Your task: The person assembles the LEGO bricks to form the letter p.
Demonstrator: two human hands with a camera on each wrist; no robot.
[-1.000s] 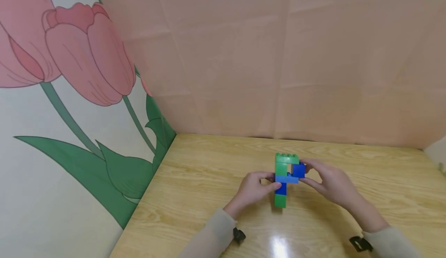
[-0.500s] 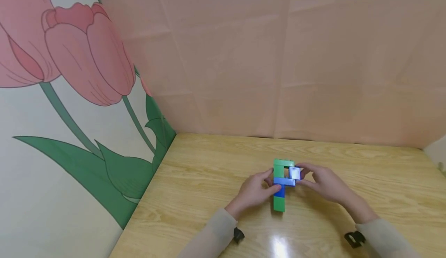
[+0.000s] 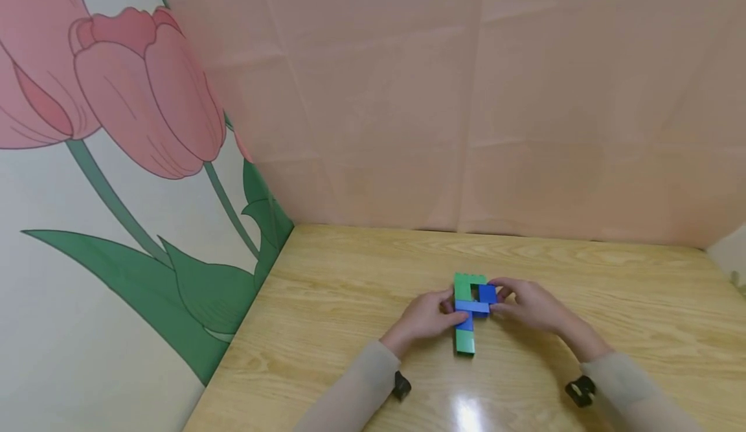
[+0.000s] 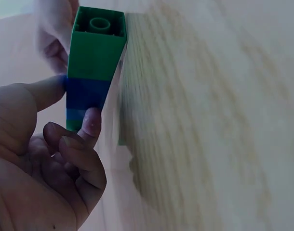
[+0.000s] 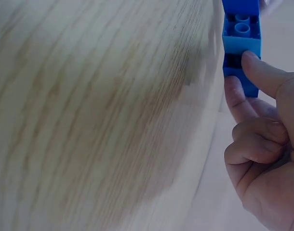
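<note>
A stack of toy building bricks (image 3: pixel 464 341) stands out above the table, its green and blue bricks joined in a column with arms to the right. My left hand (image 3: pixel 424 318) pinches the column at a blue brick (image 4: pixel 86 91) between thumb and fingers. Below that brick the hollow underside of a green brick (image 4: pixel 91 55) faces the left wrist camera. My right hand (image 3: pixel 529 306) pinches a dark blue brick (image 3: pixel 487 294) at the right side, close to the light blue brick (image 3: pixel 471 306). Whether it is joined on there, I cannot tell. Hollow undersides of light blue bricks (image 5: pixel 241 36) show in the right wrist view.
A wood-grain table (image 3: pixel 326 302) lies beneath both hands. A pinkish cloth (image 3: pixel 373 108) hangs behind it, and a white panel with printed tulips (image 3: pixel 146 95) rises at the left. Black bands (image 3: pixel 579 391) are on both wrists.
Both hands and the brick stack have shifted a little left and lower in the head view. The dark blue brick has tilted and moved left with my right hand, staying beside the stack.
</note>
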